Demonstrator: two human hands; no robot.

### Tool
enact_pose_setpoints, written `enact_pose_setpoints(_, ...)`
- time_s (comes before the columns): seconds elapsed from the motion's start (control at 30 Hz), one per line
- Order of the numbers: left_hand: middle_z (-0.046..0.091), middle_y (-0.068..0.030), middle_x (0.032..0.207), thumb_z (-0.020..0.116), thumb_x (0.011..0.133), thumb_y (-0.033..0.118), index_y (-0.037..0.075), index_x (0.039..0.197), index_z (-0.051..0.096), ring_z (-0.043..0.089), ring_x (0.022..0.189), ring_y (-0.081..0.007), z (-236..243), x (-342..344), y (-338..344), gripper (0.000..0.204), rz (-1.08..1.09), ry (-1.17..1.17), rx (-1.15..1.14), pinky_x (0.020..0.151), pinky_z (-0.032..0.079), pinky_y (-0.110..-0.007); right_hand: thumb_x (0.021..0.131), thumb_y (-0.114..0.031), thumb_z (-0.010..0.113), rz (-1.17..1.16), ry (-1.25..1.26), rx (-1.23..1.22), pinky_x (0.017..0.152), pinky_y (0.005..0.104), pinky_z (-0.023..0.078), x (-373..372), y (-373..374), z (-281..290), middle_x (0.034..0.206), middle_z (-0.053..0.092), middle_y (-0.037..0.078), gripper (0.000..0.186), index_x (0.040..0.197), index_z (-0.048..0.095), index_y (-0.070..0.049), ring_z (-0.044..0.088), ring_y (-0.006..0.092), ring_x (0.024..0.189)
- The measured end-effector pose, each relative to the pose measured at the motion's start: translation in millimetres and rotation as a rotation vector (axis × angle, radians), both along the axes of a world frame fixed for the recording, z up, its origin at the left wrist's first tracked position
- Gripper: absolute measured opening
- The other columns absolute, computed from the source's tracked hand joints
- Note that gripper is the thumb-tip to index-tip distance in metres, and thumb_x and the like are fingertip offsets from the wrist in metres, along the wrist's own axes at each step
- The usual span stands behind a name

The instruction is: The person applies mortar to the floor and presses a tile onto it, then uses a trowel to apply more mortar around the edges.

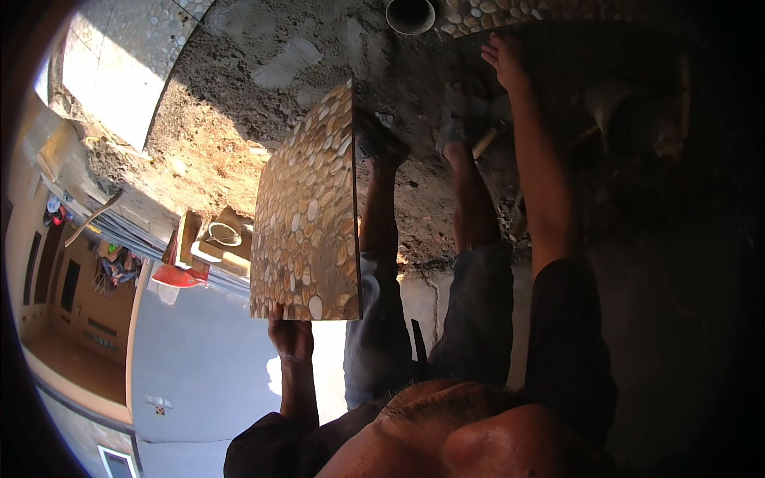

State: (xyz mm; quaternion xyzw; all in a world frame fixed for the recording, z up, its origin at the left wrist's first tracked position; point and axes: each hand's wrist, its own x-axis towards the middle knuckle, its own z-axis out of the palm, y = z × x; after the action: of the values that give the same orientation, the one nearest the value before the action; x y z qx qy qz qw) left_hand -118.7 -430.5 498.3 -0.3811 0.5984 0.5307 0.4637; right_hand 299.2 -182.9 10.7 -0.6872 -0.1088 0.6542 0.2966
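A large square tile with a tan and brown pebble pattern stands on edge to the left of my legs. My left hand grips its lower edge, with the thumb side against the pebbled face; some of the fingers are hidden behind it. Far out to the right, my right hand is stretched forward with its fingers apart, holding nothing. Just beyond it lies the edge of a pebble-patterned floor tile. Rough grey mortar covers the ground ahead of the held tile.
A round pipe mouth rises beside the far floor tile. Sunlit floor tiles lie at the upper left. A pale bucket and a red object are at left. My feet stand on bare soil; a grey container sits in shadow.
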Motion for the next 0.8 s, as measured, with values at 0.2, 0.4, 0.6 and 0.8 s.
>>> enact_pose_setpoints(0.2,0.045,-0.0215,0.142,0.055,0.093,0.012,-0.004,0.142,0.033,0.046,0.13,-0.0327,2,-9,-1,0.056,0.051,-0.047,-0.063,0.11,0.039,-0.048,0.082,-0.013,0.069,-0.349,-0.116,-0.033,0.083,0.0437,0.054,66,26,-102,0.115,0.061,0.014,0.04,0.117,0.055,-0.003,0.062,0.0281,0.103)
enact_pose_setpoints(0.4,0.046,-0.0226,0.14,0.054,0.094,0.011,-0.004,0.141,0.034,0.046,0.13,-0.0331,9,6,-1,0.053,0.156,-0.022,-0.039,0.109,0.04,-0.048,0.099,-0.02,0.049,-0.223,0.084,-0.193,0.101,0.0472,0.049,26,12,-74,0.137,0.042,0.024,0.048,0.138,0.037,0.005,0.052,0.0364,0.12)
enact_pose_setpoints(0.6,0.041,-0.0225,0.143,0.052,0.095,0.012,-0.003,0.143,0.03,0.044,0.131,-0.0338,5,-2,13,0.055,0.062,-0.047,-0.083,0.109,0.039,-0.051,0.096,-0.02,0.055,-0.216,0.172,-0.187,0.098,0.0487,0.05,-21,-26,-75,0.128,0.052,0.018,0.042,0.132,0.046,0.0,0.055,0.0315,0.116)
enact_pose_setpoints(0.8,0.041,-0.0226,0.144,0.054,0.094,0.017,-0.003,0.144,0.028,0.041,0.132,-0.0353,7,-2,12,0.06,-0.015,-0.108,-0.063,0.11,0.036,-0.054,0.086,-0.012,0.064,-0.276,-0.017,-0.202,0.054,0.0334,0.053,-74,0,-46,0.08,0.063,0.008,0.007,0.087,0.06,-0.006,0.064,0.0201,0.066)
